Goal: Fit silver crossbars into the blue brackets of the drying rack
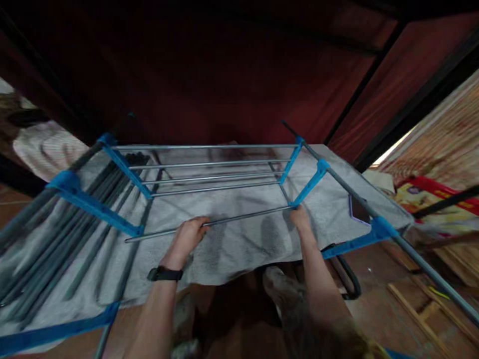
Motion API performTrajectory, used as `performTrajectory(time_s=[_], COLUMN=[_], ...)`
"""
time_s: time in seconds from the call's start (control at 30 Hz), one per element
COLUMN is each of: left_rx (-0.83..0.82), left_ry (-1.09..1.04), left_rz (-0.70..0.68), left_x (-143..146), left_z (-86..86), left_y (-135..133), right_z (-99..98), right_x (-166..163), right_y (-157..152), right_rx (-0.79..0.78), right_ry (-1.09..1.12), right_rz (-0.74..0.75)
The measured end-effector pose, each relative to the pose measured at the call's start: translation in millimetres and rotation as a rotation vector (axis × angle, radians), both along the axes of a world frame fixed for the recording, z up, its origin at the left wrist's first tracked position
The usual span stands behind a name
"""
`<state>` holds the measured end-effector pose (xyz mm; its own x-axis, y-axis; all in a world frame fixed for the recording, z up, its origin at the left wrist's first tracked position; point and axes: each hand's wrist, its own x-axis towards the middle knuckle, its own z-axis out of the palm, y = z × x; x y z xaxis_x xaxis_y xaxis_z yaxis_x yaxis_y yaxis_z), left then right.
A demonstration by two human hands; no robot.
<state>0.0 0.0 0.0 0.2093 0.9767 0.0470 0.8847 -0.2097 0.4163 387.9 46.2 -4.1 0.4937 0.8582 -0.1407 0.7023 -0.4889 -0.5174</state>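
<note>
A rack frame of grey metal tubes and blue plastic brackets spans the view. My left hand [189,238], with a dark band on its wrist, is closed around a thin metal rod [243,217] near its left end. That left end lies by the lower end of a left blue bracket [101,212] and looks apart from its socket. At the rod's right end, my right hand [299,218] closes around the lower end of a right blue bracket [309,188]; its fingertips are partly hidden. Farther back, several parallel rods [217,188] run between two other blue brackets.
Several loose grey tubes [71,239] lie at left on the pale cloth [232,254]. A dark flat object [359,209] rests on the cloth at right. Beyond stand a red curtain [209,89] and a colourful package [441,199]. Wooden pieces [419,314] are on the floor.
</note>
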Motion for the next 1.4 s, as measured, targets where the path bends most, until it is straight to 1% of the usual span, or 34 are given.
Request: performTrajectory(time_s=[0.13, 0.33, 0.7, 1.03, 1.13, 1.3, 1.4], left_rx=[-0.001, -0.022, -0.012, -0.007, 0.006, 0.032, 0.045], left_ry=[-0.042, -0.1, -0.149, -0.077, -0.084, -0.107, -0.113], left_rz=[-0.001, 0.003, 0.018, 0.017, 0.017, 0.006, -0.01], left_x=[-1, 1, 5, 6, 7, 5, 4], left_z=[-2.7, 0.3, 8.3, 13.7, 15.4, 11.6, 7.7], left_y=[3, 6, 7, 5, 5, 5, 4], right_z=[-3.0, -4.8, -4.6, 2.9, 6.0, 10.1, 9.7], right_x=[-6, -5, -8, -12, -14, -18, -18], right_y=[0, 2, -1, -4, -4, -5, -6], right_rx=[0.017, 0.034, 0.059, 0.039, 0.03, 0.008, -0.005], right_ry=[-0.045, -0.054, -0.122, -0.111, -0.109, -0.123, -0.111], right_rz=[-0.069, -0.054, -0.051, -0.094, -0.112, -0.139, -0.123])
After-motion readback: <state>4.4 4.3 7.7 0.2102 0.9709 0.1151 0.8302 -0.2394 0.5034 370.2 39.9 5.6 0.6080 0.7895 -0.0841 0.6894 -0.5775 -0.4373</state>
